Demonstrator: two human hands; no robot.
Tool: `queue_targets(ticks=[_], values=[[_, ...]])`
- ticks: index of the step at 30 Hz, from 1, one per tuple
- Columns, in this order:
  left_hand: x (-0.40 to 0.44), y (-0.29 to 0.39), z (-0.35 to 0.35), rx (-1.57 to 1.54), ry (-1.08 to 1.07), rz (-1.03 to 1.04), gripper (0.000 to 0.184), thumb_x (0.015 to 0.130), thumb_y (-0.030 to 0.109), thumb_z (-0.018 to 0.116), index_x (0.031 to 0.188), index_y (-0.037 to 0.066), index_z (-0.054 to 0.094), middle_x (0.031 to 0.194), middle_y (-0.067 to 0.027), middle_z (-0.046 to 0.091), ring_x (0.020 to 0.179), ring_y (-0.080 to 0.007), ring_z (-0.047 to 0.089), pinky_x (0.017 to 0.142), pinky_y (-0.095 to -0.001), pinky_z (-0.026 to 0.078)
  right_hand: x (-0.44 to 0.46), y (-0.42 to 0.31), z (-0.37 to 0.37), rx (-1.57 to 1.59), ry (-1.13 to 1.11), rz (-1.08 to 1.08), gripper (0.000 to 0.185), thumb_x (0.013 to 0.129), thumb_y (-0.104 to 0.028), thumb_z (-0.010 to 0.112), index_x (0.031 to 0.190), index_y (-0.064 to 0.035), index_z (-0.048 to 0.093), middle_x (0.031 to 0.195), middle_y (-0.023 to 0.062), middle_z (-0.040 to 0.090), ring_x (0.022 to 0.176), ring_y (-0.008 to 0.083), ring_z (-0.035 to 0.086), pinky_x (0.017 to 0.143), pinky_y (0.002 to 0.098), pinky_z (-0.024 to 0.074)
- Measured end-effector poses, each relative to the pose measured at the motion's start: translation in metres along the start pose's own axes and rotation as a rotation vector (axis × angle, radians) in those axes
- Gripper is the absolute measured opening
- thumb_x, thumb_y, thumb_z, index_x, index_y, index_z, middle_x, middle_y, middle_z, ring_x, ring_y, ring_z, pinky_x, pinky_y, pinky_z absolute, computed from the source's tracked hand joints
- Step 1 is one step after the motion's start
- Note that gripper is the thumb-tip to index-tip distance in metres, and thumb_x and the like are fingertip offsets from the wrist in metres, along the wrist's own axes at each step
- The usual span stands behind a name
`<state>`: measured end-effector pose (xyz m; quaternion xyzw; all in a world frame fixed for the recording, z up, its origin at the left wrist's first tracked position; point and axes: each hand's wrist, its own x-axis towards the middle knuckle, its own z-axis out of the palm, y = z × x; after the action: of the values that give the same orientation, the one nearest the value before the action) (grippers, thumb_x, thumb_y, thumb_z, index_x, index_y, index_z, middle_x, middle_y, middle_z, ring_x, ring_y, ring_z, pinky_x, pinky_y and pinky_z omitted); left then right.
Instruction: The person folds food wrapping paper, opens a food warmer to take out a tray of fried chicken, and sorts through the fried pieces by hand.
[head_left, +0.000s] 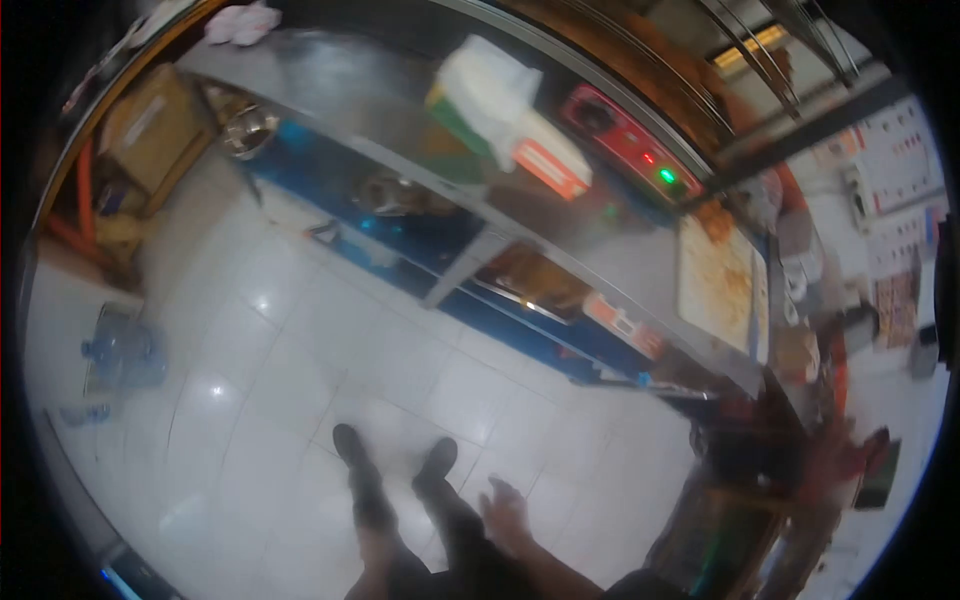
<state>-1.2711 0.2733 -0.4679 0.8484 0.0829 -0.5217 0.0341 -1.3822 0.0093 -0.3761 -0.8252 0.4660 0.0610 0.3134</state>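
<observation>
Below the counter, over the tiled floor, my right hand (507, 510) hangs in front of my body with its fingers apart and nothing visible in it. My left hand (376, 545) is low beside my leg, blurred, and its fingers cannot be made out. Neither hand touches the steel counter (390, 110). On that counter stand a white and green box with white paper (485, 85) and an orange and white carton (552, 155). Farther right lies a white cutting board (715, 280) with brown stains and an orange-brown piece of food (716, 220).
A red control panel (632, 140) with lit lamps sits behind the counter. The lower shelf (440, 290) holds metal bowls and a tray (532, 280). A large blue bottle (125, 350) and a cardboard box (155, 125) are at the left. My feet are on white tiles.
</observation>
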Motion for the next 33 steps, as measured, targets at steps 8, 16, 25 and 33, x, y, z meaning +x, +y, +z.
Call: queue_targets(ticks=[8, 16, 25, 33], values=[[-0.005, -0.013, -0.004, -0.044, 0.139, 0.165, 0.080, 0.085, 0.047, 0.061, 0.136, -0.009, 0.034, 0.115, -0.0309, 0.056, 0.108, -0.0443, 0.057, 0.090, -0.0490, 0.048, -0.045, 0.027, 0.050, -0.340, -0.122, -0.298, 0.045, 0.087, -0.031, 0.060, 0.116, 0.0036, 0.056, 0.107, 0.0200, 0.064, 0.098, 0.0363, 0.060, 0.090, 0.0471, 0.0415], [0.003, -0.013, 0.009, -0.059, 0.146, 0.071, 0.084, 0.085, 0.050, 0.062, 0.138, -0.007, 0.030, 0.117, -0.0317, 0.054, 0.101, -0.0434, 0.060, 0.087, -0.0469, 0.050, -0.015, -0.007, 0.050, -0.304, -0.225, -0.425, 0.044, 0.087, -0.030, 0.061, 0.114, 0.0047, 0.057, 0.102, 0.0221, 0.065, 0.094, 0.0379, 0.061, 0.086, 0.0493, 0.0452], [0.000, -0.016, -0.006, -0.219, 0.108, -0.050, 0.081, 0.086, 0.045, 0.063, 0.137, -0.007, 0.028, 0.115, -0.0327, 0.052, 0.098, -0.0446, 0.061, 0.084, -0.0477, 0.051, -0.002, -0.043, 0.060, -0.436, -0.299, -0.533, 0.045, 0.087, -0.025, 0.059, 0.120, 0.0055, 0.052, 0.105, 0.0237, 0.064, 0.098, 0.0384, 0.061, 0.089, 0.0459, 0.0456], [0.027, -0.006, -0.040, -0.241, 0.065, -0.085, 0.066, 0.086, 0.037, 0.062, 0.131, -0.005, 0.039, 0.114, -0.0314, 0.054, 0.100, -0.0440, 0.060, 0.086, -0.0482, 0.050, -0.003, -0.059, 0.079, -0.486, -0.295, -0.475, 0.042, 0.089, -0.026, 0.059, 0.117, 0.0042, 0.056, 0.107, 0.0199, 0.063, 0.098, 0.0349, 0.061, 0.087, 0.0426, 0.0476]])
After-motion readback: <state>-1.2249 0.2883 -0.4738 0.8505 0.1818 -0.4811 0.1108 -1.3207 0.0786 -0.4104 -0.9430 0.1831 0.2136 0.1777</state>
